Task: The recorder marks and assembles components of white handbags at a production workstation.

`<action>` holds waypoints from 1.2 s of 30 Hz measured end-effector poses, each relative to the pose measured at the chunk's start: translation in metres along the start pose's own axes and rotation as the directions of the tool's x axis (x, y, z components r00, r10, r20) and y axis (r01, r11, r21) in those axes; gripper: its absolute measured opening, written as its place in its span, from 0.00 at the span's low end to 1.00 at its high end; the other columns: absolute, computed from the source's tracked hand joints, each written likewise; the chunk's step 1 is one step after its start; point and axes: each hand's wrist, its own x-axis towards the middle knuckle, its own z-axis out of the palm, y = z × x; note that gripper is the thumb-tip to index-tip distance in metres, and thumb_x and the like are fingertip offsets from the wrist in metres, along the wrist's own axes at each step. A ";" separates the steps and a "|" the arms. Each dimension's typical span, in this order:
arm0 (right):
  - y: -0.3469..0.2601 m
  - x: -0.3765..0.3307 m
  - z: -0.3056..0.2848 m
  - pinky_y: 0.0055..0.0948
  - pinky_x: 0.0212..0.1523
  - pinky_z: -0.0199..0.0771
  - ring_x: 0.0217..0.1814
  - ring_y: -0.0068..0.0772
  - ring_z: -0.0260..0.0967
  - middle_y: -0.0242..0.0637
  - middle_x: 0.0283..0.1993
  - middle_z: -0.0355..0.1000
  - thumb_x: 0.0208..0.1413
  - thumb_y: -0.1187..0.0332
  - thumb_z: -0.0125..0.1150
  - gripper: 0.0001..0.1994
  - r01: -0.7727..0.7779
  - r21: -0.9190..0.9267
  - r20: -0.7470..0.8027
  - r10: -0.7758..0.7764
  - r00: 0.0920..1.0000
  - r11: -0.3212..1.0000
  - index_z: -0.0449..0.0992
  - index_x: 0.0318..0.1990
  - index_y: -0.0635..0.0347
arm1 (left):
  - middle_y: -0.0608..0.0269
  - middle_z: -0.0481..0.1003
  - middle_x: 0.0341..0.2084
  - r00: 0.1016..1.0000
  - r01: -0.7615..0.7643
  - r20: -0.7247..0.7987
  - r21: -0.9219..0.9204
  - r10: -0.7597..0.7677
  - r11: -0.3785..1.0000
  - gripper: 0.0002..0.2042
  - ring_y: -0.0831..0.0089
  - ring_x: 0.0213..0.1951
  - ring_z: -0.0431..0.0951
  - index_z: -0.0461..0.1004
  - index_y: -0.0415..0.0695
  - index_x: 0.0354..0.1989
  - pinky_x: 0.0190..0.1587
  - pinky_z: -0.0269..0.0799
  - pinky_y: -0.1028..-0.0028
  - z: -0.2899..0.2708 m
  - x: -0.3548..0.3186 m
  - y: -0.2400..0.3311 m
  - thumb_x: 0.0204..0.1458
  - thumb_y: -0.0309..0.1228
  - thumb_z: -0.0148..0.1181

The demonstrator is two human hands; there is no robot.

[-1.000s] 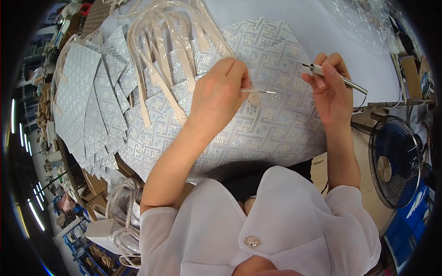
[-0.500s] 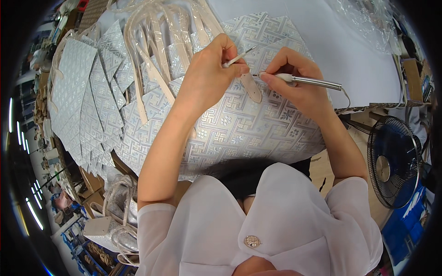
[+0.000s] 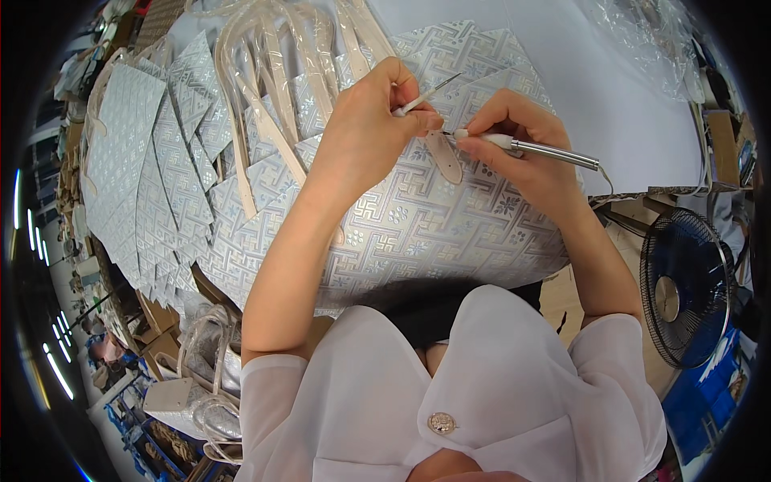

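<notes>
My left hand [image 3: 365, 124] is closed over a pale beige strap [image 3: 446, 165], whose rounded end shows below the fingertips. In the same hand is a thin white-handled tool with a pointed metal tip [image 3: 426, 95], slanting up to the right. My right hand [image 3: 526, 140] grips a corded pen-shaped tool [image 3: 558, 153] with a white front and silver barrel. Its narrow tip points left, close to the strap beside my left fingertips; whether it touches cannot be made out. Underneath lies a silver-grey patterned panel [image 3: 385, 229].
Several beige straps [image 3: 277, 68] under clear film lie beyond my left hand. Overlapping patterned panels [image 3: 124, 136] spread at the left. Clear plastic film [image 3: 642, 48] sits at the far right. A fan [image 3: 684, 289] stands to the right, and finished-looking silver bags [image 3: 189, 402] are lower left.
The pointed tool in my left hand has tilted, its tip shifting right and slightly up. The strap end has moved a little right. Both hands keep their holds.
</notes>
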 end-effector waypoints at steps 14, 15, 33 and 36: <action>-0.001 0.000 -0.001 0.17 0.36 0.69 0.33 0.16 0.68 0.29 0.32 0.71 0.50 0.79 0.68 0.06 0.007 -0.022 -0.003 -0.007 1.000 1.000 0.75 0.33 0.62 | 0.57 0.78 0.23 1.000 0.016 0.003 -0.012 -0.016 1.000 0.10 0.73 0.28 0.79 0.65 0.39 0.29 0.33 0.71 0.74 0.000 0.001 -0.002 0.49 0.22 0.64; 0.000 0.000 0.000 0.17 0.35 0.69 0.33 0.16 0.68 0.28 0.31 0.71 0.50 0.79 0.68 0.06 0.017 -0.014 -0.007 -0.017 1.000 1.000 0.75 0.33 0.62 | 0.57 0.78 0.23 1.000 0.021 0.000 -0.020 -0.021 1.000 0.10 0.73 0.28 0.79 0.65 0.39 0.28 0.32 0.71 0.74 0.000 0.001 -0.002 0.49 0.22 0.64; 0.005 0.004 -0.014 0.25 0.47 0.77 0.28 0.16 0.63 0.29 0.30 0.67 0.59 0.75 0.57 0.04 -0.087 0.561 -0.083 0.160 0.984 0.824 0.70 0.31 0.61 | 0.62 0.77 0.25 0.935 -0.037 0.352 0.192 -0.034 0.981 0.07 0.72 0.28 0.78 0.74 0.41 0.34 0.30 0.71 0.72 -0.040 -0.046 0.011 0.47 0.21 0.65; 0.005 0.008 -0.014 0.33 0.51 0.80 0.27 0.17 0.66 0.29 0.25 0.69 0.57 0.74 0.61 0.05 -0.033 0.655 -0.109 0.138 0.984 0.755 0.72 0.31 0.61 | 0.61 0.76 0.26 0.964 -0.250 0.172 0.341 0.201 0.906 0.07 0.70 0.29 0.78 0.75 0.42 0.34 0.30 0.72 0.71 -0.023 -0.039 0.010 0.46 0.21 0.64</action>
